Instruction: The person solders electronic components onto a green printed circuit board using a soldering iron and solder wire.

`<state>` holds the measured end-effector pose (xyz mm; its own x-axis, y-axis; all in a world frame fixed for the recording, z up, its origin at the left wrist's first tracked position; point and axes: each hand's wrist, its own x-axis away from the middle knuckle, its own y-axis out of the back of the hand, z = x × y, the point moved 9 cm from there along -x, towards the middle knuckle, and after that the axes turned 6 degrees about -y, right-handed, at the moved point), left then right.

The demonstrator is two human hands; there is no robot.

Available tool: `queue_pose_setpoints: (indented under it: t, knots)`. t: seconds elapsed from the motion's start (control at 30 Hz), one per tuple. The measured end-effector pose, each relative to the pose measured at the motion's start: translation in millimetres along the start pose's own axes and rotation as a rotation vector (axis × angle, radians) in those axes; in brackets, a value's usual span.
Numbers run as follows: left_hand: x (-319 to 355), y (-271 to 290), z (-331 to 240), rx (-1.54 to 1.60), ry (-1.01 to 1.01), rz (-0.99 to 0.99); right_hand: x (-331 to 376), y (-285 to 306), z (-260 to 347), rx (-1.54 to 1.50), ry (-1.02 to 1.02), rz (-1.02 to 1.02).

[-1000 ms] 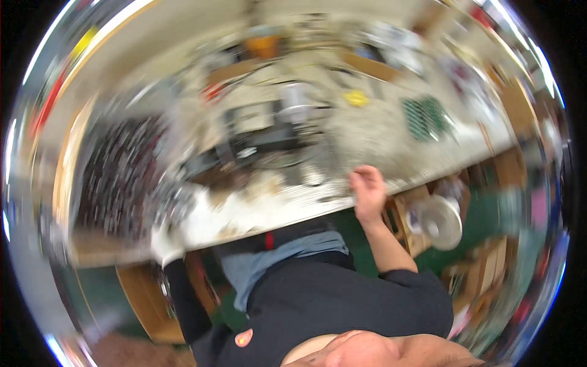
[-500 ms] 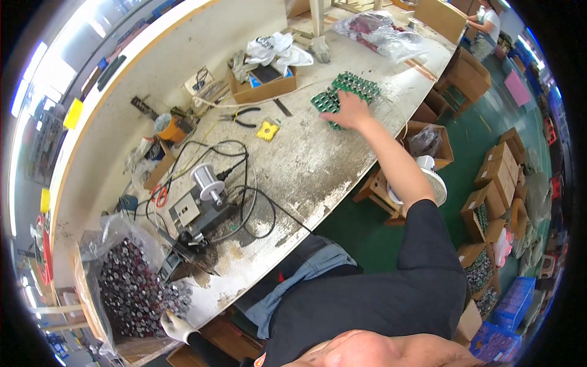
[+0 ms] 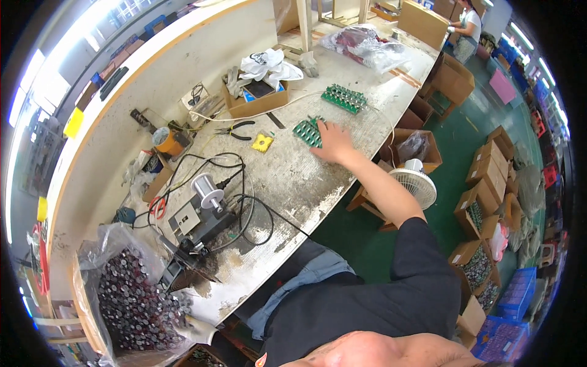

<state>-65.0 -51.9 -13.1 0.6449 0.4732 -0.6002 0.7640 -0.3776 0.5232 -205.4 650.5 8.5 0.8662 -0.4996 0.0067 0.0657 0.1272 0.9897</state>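
My right hand [image 3: 335, 143] is closed on the edge of a green circuit board panel [image 3: 306, 131], which carries rows of small parts, over the middle of the bench. Beyond it lies another bunch of green circuit board panels [image 3: 344, 98]. My left hand [image 3: 198, 332], in a pale glove, is at the near edge of a plastic-lined box [image 3: 81, 292] filled with small round silvery and dark red parts [image 3: 131, 300]. Its fingers curl at the pile, and what they hold is hidden. A soldering station with a wire spool [image 3: 207, 187] stands between the box and the panels.
Black cables [image 3: 243, 160], pliers [image 3: 235, 129] and a yellow square piece [image 3: 262, 142] lie on the bench [image 3: 287, 183]. A carton with gloves and bags [image 3: 255, 103] stands behind. A fan [image 3: 416, 186] is beside the bench's right edge. A person [image 3: 468, 30] works at the far end.
My right hand has drawn one green panel toward me and left, apart from the other panels. My gloved left hand has shifted slightly right along the box edge. The view has turned a little.
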Motion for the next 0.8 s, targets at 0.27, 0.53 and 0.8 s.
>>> queue_pose_setpoints:
  t: [0.27,0.53,0.8]
  knots:
    - [5.3,8.2,-2.3,0.119,-0.078,-0.093,107.6,-1.4,82.9,-0.084,0.253,-0.017]
    - [13.0,-0.2,24.2,0.455,0.219,-0.044,99.8,7.0,80.1,-0.247,0.146,-0.256]
    - [16.2,-8.0,26.4,0.57,0.243,0.231,83.4,-16.3,70.0,-0.29,0.116,-0.2]
